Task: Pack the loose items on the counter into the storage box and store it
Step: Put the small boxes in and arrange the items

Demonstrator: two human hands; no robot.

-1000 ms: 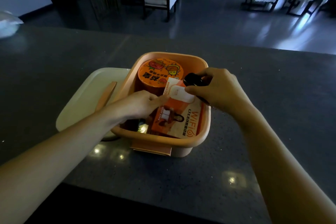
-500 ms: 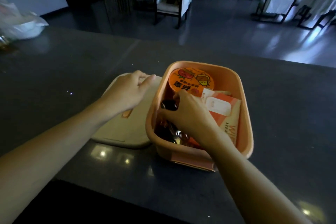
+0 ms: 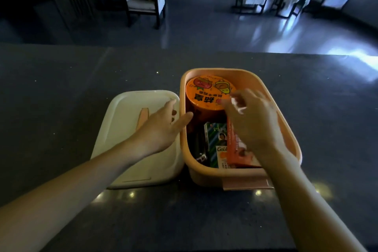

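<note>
Head view: right hand (image 3: 252,122) has lifted out of the storage box (image 3: 286,112) since 0.5 s ago, fingers loosely apart (motion-blurred, grip on anything unclear). Left hand (image 3: 163,127) now spread flat, empty, on the cream lid (image 3: 126,108) left of the box. Inside the box: orange cup (image 3: 206,94) at far end, orange carton (image 3: 237,149), green pack (image 3: 215,135).

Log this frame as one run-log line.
phase: packing | storage box: open, on counter | contents: noodle cup, cartons | lid: off, beside box | left hand: over lid, open | right hand: inside box, blurred
</note>
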